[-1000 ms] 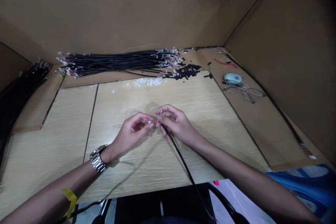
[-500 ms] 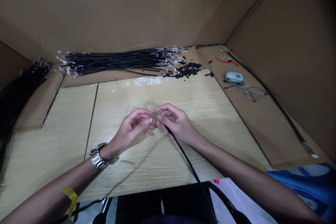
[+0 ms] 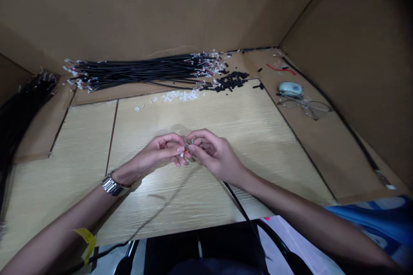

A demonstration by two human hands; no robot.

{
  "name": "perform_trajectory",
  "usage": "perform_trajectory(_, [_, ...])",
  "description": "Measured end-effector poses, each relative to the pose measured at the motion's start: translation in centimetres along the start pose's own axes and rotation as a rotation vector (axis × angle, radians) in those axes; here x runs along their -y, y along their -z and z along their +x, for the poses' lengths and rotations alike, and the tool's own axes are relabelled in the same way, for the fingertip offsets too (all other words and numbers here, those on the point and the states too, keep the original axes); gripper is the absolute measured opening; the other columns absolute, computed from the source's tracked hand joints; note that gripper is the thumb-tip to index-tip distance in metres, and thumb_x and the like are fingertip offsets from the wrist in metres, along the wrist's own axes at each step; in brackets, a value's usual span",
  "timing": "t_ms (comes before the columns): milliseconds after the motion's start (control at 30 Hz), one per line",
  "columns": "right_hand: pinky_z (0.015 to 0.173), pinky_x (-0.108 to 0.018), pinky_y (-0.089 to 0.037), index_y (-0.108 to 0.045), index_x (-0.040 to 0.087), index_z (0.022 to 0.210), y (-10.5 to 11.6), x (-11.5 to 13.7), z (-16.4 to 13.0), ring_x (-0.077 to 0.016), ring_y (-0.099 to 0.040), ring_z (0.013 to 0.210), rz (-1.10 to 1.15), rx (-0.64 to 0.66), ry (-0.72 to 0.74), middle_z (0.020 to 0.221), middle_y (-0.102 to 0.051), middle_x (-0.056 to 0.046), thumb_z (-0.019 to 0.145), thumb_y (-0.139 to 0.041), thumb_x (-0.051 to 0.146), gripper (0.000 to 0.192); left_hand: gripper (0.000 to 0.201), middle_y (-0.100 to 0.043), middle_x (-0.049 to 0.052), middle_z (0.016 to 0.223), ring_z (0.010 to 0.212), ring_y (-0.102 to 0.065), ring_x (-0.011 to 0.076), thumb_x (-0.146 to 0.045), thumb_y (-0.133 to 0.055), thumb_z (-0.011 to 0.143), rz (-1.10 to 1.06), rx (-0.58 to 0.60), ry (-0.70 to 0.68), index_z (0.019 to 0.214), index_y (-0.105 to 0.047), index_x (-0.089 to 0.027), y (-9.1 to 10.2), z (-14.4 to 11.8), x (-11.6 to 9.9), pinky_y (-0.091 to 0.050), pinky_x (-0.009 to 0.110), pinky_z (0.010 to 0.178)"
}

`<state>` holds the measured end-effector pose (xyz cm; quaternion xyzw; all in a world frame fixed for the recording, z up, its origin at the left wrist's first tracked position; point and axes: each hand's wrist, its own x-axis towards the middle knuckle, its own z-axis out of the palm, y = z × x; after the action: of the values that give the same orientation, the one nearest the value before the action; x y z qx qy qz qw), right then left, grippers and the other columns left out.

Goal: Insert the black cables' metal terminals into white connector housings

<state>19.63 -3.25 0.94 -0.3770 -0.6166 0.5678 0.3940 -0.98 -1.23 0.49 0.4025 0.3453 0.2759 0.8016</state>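
Over the middle of the wooden board, my left hand (image 3: 164,149) pinches a small white connector (image 3: 182,154) between thumb and fingers. My right hand (image 3: 214,152) is closed on the thin wires at the end of a black cable (image 3: 238,204), almost touching the left fingertips. A yellowish wire runs between the two pinches. From under my right hand the cable hangs down over the board's front edge. The other wire ends are mostly hidden by my fingers.
Behind the hands lie a bundle of black cables (image 3: 138,71), loose white connectors (image 3: 182,95) and short black tubes (image 3: 234,80). Glasses (image 3: 305,105), a pale blue oval case (image 3: 290,89) and a red wire (image 3: 280,68) lie at right. Cardboard walls enclose the table.
The right hand has turned so that the cable no longer shows beside its fingers, only below the palm. The white connector has tilted and shifted slightly left and down. The view has shifted slightly.
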Motion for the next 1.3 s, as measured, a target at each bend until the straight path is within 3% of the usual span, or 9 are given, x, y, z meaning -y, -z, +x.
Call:
perform_trajectory(300, [0.059,-0.024,-0.051,-0.061,0.023,0.11,-0.21,0.46,-0.29,-0.0131,-0.066,0.071,-0.271,-0.019,0.159,0.082,-0.069,-0.001,0.097,-0.051,0.023,0.016,0.012,-0.074,0.006,0.083,0.068,-0.068,0.0111,-0.024,-0.069,0.089,0.109,0.015,-0.013,0.097,-0.068,-0.015,0.06,-0.06,0.23,-0.052,0.023,0.065])
perform_trajectory(600, [0.063,-0.025,-0.052,-0.06,0.024,0.11,-0.11,0.0,-0.32,-0.0134,-0.065,0.074,-0.29,-0.051,0.186,0.087,-0.068,-0.002,0.097,-0.051,0.023,0.017,0.018,-0.073,0.006,0.079,0.064,-0.066,0.011,-0.024,-0.071,0.086,0.165,-0.024,-0.029,0.099,-0.068,-0.012,-0.2,0.01,-0.15,-0.053,0.024,0.064])
perform_trajectory(933, [0.065,-0.025,-0.054,-0.06,0.023,0.111,0.07,-0.35,-0.14,-0.0146,-0.067,0.076,-0.259,-0.062,0.147,0.086,-0.067,-0.002,0.097,-0.051,0.026,0.017,0.015,-0.073,0.003,0.077,0.061,-0.065,0.0095,-0.028,-0.069,0.088,0.197,-0.111,-0.178,0.094,-0.066,-0.014,-0.26,-0.08,0.47,-0.053,0.022,0.062])
perform_trajectory(1300, [0.06,-0.024,-0.05,-0.061,0.023,0.11,0.03,-0.4,0.01,-0.0129,-0.064,0.07,-0.306,-0.066,0.144,0.083,-0.067,-0.001,0.097,-0.051,0.025,0.016,0.018,-0.073,0.004,0.075,0.059,-0.064,0.0097,-0.031,-0.073,0.085,0.252,-0.171,-0.222,0.087,-0.069,-0.014,-0.64,-0.07,0.73,-0.054,0.021,0.059])
